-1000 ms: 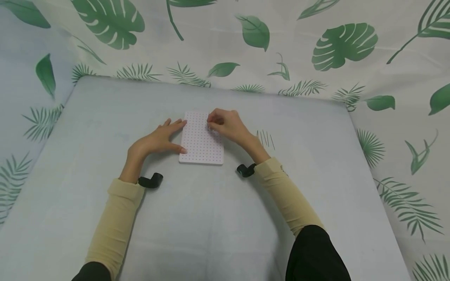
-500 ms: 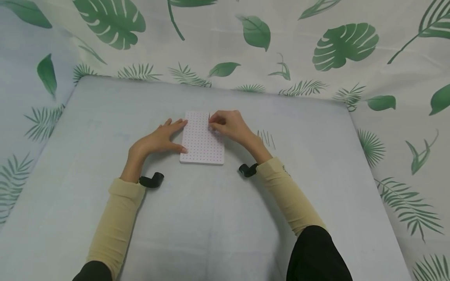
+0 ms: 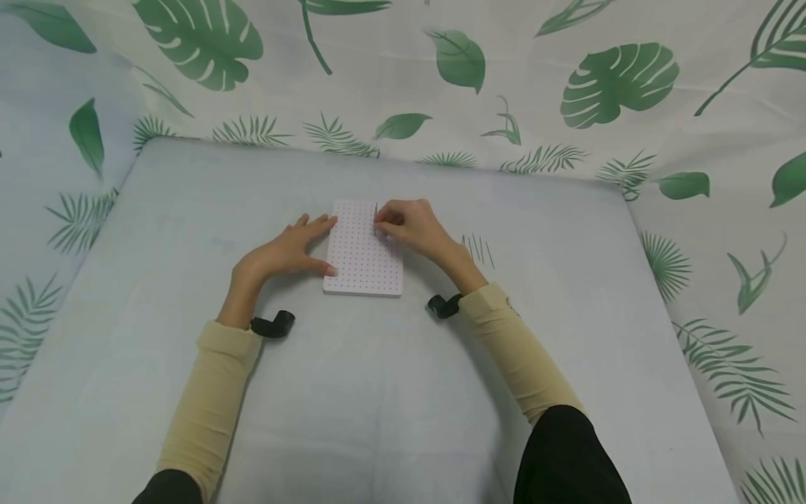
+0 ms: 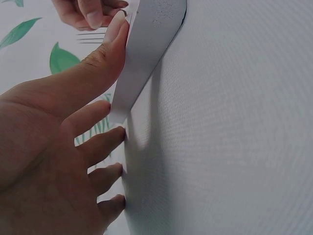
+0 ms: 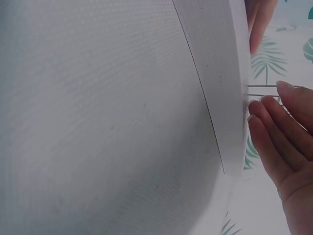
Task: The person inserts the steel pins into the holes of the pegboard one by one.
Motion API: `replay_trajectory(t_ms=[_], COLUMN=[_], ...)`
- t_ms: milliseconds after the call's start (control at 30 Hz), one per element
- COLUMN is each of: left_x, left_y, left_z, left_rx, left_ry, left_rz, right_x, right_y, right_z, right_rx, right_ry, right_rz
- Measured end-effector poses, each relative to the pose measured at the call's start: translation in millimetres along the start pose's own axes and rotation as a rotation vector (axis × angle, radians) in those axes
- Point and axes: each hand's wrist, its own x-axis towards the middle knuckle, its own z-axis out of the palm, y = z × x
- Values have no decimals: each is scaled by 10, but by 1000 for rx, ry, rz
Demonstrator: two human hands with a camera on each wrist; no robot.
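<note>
A white board (image 3: 359,262) with a grid of small dots lies on the table before me. My left hand (image 3: 277,253) steadies its left side with spread, fairly straight fingers. In the left wrist view the thumb (image 4: 105,54) presses near the board's edge while the other fingertips reach down beside it. Over the upper right part of the board, my right hand (image 3: 415,227) pinches a thin dark rod (image 3: 376,208) between thumb and fingers. Several thin dark rods (image 4: 92,38) stand out from the board near that hand, partly hidden by it in the head view.
Several more thin rods (image 3: 478,250) lie or stand in a row on the right of the board, just past the right wrist. Black wrist cameras (image 3: 273,324) sit at both cuffs. A leaf-patterned cloth (image 3: 453,84) hangs behind the white table (image 3: 378,392).
Over the last second the right hand has shifted very slightly right and down, still pinching the thin rod. The left hand stays on the board's left side.
</note>
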Motion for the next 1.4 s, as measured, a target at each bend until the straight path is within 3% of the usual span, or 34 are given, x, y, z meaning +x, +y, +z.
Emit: replay_trajectory(t_ms=[1033, 1400], left_x=[-35, -32], left_y=[38, 51], left_z=[-10, -8], left_rx=[-22, -14], left_ry=[-10, -16], left_rz=[-2, -11], right_x=[-222, -357], right_y=[77, 165], right_z=[-199, -332], right_rx=[-85, -122], right_ry=[18, 17], right_rz=[1, 58])
